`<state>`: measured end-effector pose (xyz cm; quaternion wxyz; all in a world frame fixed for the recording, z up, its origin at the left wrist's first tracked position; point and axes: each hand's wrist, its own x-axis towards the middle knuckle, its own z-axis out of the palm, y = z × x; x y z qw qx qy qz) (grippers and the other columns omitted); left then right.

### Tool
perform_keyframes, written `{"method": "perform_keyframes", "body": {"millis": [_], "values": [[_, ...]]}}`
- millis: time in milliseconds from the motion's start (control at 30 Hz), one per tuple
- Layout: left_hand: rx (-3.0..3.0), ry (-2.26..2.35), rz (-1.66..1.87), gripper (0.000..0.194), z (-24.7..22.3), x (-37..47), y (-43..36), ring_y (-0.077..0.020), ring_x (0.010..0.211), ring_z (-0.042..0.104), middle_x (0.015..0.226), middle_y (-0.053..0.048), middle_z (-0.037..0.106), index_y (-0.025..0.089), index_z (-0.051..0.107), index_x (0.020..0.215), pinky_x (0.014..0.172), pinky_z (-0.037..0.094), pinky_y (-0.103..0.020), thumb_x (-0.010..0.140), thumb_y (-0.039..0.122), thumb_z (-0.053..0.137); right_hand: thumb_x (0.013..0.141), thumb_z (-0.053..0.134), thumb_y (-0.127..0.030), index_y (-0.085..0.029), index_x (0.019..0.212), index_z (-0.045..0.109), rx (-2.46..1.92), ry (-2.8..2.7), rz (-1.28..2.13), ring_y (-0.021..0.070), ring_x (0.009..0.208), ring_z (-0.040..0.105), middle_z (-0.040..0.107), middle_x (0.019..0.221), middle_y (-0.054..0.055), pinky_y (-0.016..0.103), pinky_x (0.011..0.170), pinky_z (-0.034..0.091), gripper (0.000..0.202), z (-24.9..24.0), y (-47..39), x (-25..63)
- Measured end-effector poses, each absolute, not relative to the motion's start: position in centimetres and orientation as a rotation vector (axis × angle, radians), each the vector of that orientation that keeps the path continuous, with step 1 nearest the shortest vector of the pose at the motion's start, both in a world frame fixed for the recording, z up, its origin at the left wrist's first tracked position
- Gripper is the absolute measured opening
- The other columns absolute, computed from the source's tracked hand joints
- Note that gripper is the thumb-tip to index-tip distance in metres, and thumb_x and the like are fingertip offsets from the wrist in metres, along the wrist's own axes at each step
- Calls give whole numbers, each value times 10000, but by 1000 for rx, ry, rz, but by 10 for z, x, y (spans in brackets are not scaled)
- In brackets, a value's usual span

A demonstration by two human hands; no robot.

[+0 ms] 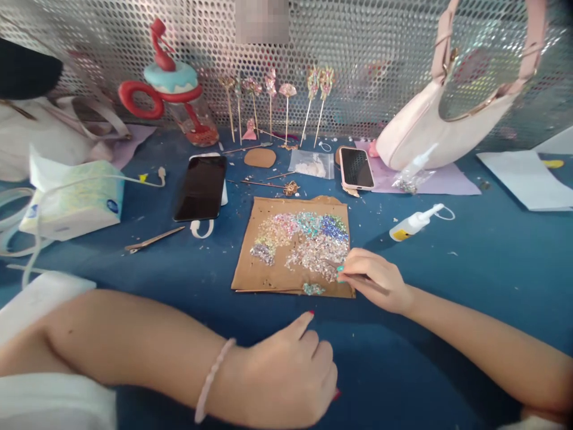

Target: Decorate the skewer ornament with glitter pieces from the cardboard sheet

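Observation:
My right hand [373, 278] pinches slim tweezers [369, 283] at the right edge of a cardboard sheet [244, 272]. Their tips are in a heap of pale glittery flakes [316, 254]. Pink, yellow, teal and blue flakes [333, 228] form an arc behind it. A thin stick with a teal flake-covered head [313, 289] lies along the cardboard's near edge. Just below that head, my left hand [286, 370] rests palm down, one finger stretched out and the others loosely bent. It shows nothing held; its fingertips are partly hidden.
A glue bottle [412, 224] lies right of the cardboard. Two phones [201, 188], a small bag of white bits [311, 164] and scissors [154, 240] surround it. Decorated sticks [287, 107] stand against the perforated metal panel. A red-handled cup [190, 113], tissue pack [74, 200] and handbag [430, 131] flank them.

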<state>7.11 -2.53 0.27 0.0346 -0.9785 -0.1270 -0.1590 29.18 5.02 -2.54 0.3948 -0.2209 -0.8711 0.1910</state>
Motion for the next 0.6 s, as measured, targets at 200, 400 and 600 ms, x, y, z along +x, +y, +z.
{"method": "perform_keyframes", "body": {"millis": [200, 400, 600], "values": [[-2963, -716, -252, 420, -14, 67, -36, -182, 499, 496, 565, 12, 575, 182, 602, 683, 930, 450, -540, 780, 585, 670, 870, 597, -66, -179, 961, 557, -597, -2181, 514, 124, 657, 567, 601, 715, 15, 238, 581, 480, 151, -21, 50, 290], [-2996, -691, -277, 402, -16, 65, -34, -177, 497, 493, 579, 12, 577, 180, 598, 705, 914, 461, -517, 803, 565, 658, 854, 641, -93, -176, 940, 591, -564, -2193, 427, 125, 629, 545, 605, 691, 16, 271, 596, 484, 131, -17, 47, 292], [-3014, -669, -287, 397, -14, 63, -32, -166, 468, 481, 564, 24, 565, 195, 570, 677, 926, 464, -497, 812, 564, 634, 864, 642, -122, -173, 944, 607, -609, -2227, 461, 180, 851, 652, 704, 899, 97, 357, 752, 561, 101, -14, 49, 293]]}}
